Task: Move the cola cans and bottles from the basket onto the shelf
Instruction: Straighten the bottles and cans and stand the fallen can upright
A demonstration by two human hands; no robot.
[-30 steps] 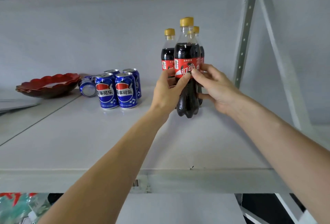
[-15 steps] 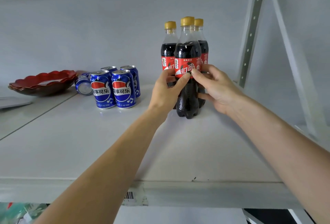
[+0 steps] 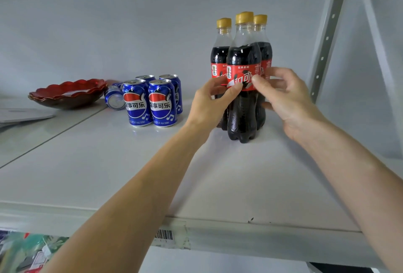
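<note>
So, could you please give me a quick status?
Both hands, left and right, on front cola bottle, standing on shelf. Cans clear, left.

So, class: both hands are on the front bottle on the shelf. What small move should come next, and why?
Probably let go and draw both hands back. The front bottle stands upright on the shelf, close against two other bottles, with the left hand and right hand only pinching its label, so it looks placed.
</note>
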